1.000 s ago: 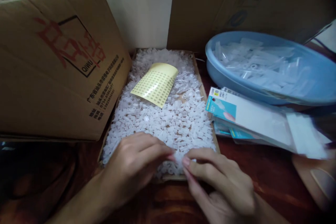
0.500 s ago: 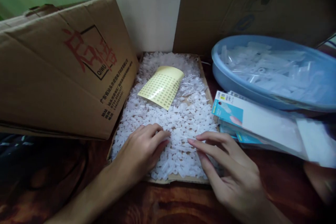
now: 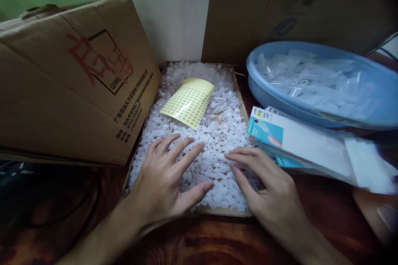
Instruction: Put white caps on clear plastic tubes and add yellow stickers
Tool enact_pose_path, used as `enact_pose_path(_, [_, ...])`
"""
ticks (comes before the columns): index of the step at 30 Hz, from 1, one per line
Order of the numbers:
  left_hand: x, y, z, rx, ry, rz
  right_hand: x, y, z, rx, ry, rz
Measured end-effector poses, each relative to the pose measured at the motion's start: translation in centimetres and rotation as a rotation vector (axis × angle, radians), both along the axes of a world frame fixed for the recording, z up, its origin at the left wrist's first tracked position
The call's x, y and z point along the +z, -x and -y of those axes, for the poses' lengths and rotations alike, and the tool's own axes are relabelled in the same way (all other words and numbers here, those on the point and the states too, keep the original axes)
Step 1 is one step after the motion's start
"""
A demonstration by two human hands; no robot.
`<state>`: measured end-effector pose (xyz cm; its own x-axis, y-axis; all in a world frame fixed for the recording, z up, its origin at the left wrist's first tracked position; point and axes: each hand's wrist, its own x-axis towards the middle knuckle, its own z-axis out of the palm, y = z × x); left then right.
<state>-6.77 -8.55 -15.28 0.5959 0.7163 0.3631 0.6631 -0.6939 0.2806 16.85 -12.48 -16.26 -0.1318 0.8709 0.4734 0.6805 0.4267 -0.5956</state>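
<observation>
Small white, translucent plastic pieces [image 3: 214, 138] fill a shallow cardboard tray [image 3: 241, 91]. My left hand [image 3: 166, 176] is over the near left part of the pieces, fingers spread and thumb pointing right. On the right side, my right hand [image 3: 265, 184] has its fingertips at the pieces, thumb apart from the fingers; nothing shows between them. Whether either hand presses on the pieces I cannot tell. Farther back, a curled yellow sheet of small round stickers [image 3: 189, 101] lies on top of the pieces.
A printed cardboard box [image 3: 93, 87] leans at the left of the tray. To the right stands a blue basin [image 3: 264, 87] holding clear plastic packets, with a stack of blue-and-white packaging cards [image 3: 298, 140] before it. Dark cables lie at lower left on the wooden table [image 3: 214, 240].
My left hand has opened from curled fingers to a wide spread. My right hand has shifted slightly, its fingers now closer together. The view has turned slightly to the right.
</observation>
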Motion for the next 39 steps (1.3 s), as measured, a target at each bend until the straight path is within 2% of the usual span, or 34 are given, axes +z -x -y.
enact_pose_path(5, [-0.6,-0.6,0.7,0.013,0.082,-0.156,-0.6,0.0,0.0,0.103,0.062,0.057])
enact_pose_path(10, [-0.9,-0.7,1.0,-0.043,0.128,-0.192,-0.7,-0.2,0.0,0.162,0.040,0.155])
enact_pose_path(14, [-1.0,-0.8,1.0,-0.055,0.141,-0.152,-0.7,-0.2,0.1,0.183,0.018,0.164])
enact_pose_path(21, [-1.3,-0.9,0.5,0.012,0.169,-0.022,-0.8,-0.3,0.3,0.225,0.028,0.186])
enact_pose_path(32, [-1.2,-0.6,0.4,0.136,0.150,-0.031,-0.6,-0.1,0.1,0.179,0.001,0.121])
enact_pose_path(39, [-1.2,-0.4,0.2,0.188,0.248,0.179,-0.6,0.0,0.1,0.168,-0.008,0.099])
